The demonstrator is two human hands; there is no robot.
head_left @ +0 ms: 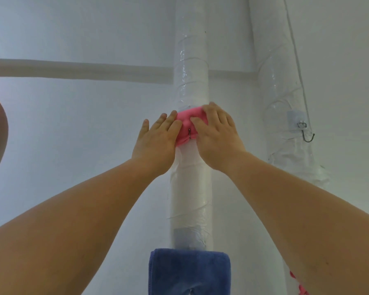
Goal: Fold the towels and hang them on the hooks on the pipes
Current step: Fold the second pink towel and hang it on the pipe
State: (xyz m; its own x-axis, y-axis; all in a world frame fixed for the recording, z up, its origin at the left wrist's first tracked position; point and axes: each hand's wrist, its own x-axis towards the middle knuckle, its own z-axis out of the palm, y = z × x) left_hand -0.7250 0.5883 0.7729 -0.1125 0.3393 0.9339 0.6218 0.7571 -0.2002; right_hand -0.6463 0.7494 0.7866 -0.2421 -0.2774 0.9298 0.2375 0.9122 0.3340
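A folded pink towel (185, 124) sits bunched on a metal hook (189, 133) on the white wrapped pipe (190, 188) in the middle. My left hand (156, 141) presses its left side with straight fingers. My right hand (217, 135) lies over its right side, fingers flat against the cloth. The hook's tip pokes out through the towel between my hands. Lower on the same pipe hangs a folded blue towel (190, 271).
A second wrapped pipe (285, 103) stands to the right with a bare metal hook (306, 135) and a thin cord beside it. Something pink (298, 286) shows at its foot behind my right arm. A horizontal pipe (73, 69) crosses the wall at left.
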